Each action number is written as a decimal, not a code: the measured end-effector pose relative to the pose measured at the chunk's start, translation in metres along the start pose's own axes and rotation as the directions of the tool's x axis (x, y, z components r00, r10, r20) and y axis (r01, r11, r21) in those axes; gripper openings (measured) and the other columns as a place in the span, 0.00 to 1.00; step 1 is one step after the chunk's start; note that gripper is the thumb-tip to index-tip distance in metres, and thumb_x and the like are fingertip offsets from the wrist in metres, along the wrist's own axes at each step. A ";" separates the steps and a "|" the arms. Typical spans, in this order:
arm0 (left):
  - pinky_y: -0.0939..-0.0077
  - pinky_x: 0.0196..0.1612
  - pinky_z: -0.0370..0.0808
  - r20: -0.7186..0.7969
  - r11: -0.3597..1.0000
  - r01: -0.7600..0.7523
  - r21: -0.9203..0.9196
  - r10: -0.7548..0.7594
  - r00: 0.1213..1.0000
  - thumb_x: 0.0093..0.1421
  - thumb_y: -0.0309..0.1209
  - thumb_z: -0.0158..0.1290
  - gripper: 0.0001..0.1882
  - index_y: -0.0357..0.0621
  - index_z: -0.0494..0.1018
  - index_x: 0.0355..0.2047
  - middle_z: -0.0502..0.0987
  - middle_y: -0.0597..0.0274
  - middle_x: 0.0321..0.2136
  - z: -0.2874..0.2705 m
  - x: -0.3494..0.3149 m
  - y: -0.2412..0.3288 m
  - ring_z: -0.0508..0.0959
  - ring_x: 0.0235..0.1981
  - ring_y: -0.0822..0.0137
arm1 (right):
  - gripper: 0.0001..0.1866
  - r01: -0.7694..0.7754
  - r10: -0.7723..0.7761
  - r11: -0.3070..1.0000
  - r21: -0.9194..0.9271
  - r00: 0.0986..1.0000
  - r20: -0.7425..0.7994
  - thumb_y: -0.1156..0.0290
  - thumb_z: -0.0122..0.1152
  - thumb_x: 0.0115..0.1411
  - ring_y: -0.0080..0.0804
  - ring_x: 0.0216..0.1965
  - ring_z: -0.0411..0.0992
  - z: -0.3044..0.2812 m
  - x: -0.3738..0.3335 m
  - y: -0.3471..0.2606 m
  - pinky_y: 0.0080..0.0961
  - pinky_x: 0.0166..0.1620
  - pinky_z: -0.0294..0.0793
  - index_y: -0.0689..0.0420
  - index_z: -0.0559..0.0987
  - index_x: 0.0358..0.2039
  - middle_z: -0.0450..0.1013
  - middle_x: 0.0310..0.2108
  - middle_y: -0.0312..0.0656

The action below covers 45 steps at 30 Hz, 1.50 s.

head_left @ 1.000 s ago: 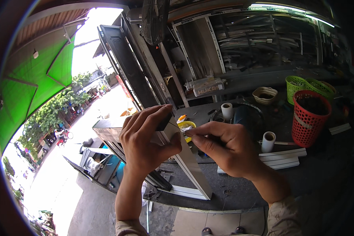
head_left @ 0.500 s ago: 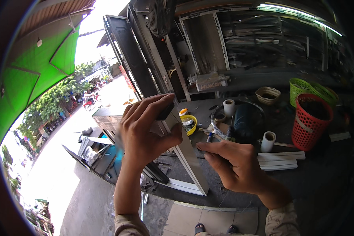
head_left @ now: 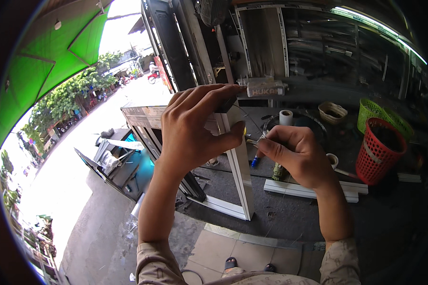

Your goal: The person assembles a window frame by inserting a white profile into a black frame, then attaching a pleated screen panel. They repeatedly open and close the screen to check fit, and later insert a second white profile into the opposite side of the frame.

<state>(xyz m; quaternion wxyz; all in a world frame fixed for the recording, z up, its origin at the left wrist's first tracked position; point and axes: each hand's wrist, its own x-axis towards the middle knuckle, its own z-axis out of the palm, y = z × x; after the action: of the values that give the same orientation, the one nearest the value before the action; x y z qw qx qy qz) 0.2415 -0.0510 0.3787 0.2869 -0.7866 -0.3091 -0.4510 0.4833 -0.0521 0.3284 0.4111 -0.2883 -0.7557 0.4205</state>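
Observation:
My left hand [head_left: 190, 126] is at the top corner of a white metal frame [head_left: 242, 183] standing on edge. Its fingers reach over a small black block [head_left: 227, 103] at that corner, and its thumb lies by the frame's side. To the right, my right hand [head_left: 299, 156] pinches a thin dark strand [head_left: 249, 116] between thumb and forefinger. This strand curves from near the black block to those fingertips. Beneath the right hand, a blue marker pen [head_left: 255, 161] lies on the dark workbench [head_left: 223, 178].
White profile strips [head_left: 309, 190] lie below my right hand. Farther right stand a red basket [head_left: 380, 152] and green baskets [head_left: 368, 114]. A white roll [head_left: 285, 117] and a cream basket [head_left: 332, 113] are behind. Dark upright frames [head_left: 164, 45] and a fan [head_left: 211, 12] rise at the back.
The view has shifted. My right hand has risen, still pinched, and the dark strand now shows between it and the frame's corner. My left hand stays at that corner.

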 end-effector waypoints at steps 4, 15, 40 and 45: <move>0.61 0.50 0.80 -0.028 1.000 0.027 -0.008 -0.027 0.999 0.46 0.37 0.69 0.25 0.53 0.86 0.48 0.86 0.63 0.42 0.002 0.000 0.002 0.87 0.42 0.57 | 0.18 0.579 -0.541 0.811 0.086 0.797 -0.271 0.57 0.54 0.78 0.18 0.33 0.73 0.007 0.021 -0.016 0.19 0.34 0.71 0.58 0.80 0.38 0.81 0.40 0.42; 0.64 0.46 0.79 -0.127 0.995 -0.065 0.082 0.075 0.989 0.44 0.37 0.68 0.20 0.55 0.85 0.41 0.87 0.65 0.40 0.007 0.001 -0.002 0.87 0.41 0.61 | 0.27 0.183 -0.198 0.924 0.337 0.980 0.011 0.49 0.47 0.80 0.19 0.21 0.57 -0.012 0.055 -0.082 0.17 0.21 0.50 0.52 0.67 0.26 0.60 0.20 0.31; 0.48 0.61 0.76 -0.271 0.994 0.041 -0.103 -0.068 0.960 0.37 0.35 0.72 0.58 0.40 0.58 0.69 0.61 0.38 0.70 0.016 -0.016 -0.013 0.78 0.58 0.37 | 0.18 0.605 -0.708 0.684 -0.408 0.685 -0.172 0.60 0.66 0.71 0.18 0.30 0.73 0.035 0.079 -0.015 0.17 0.31 0.67 0.58 0.84 0.54 0.80 0.43 0.38; 0.37 0.77 0.48 -0.328 0.984 0.102 -0.146 -0.145 0.933 0.45 0.42 0.77 0.63 0.44 0.52 0.75 0.45 0.27 0.76 0.027 -0.078 -0.011 0.48 0.77 0.28 | 0.19 0.624 -0.742 0.665 -0.411 0.616 -0.265 0.62 0.67 0.71 0.12 0.28 0.65 0.061 0.088 0.007 0.15 0.31 0.63 0.65 0.81 0.53 0.78 0.37 0.35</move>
<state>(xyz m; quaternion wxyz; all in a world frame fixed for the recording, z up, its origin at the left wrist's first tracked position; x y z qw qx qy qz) 0.2159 -0.0421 0.2996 0.2562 -0.6932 -0.2751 -0.6149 0.3873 -0.0045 0.3365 0.6450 -0.1114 -0.7545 0.0486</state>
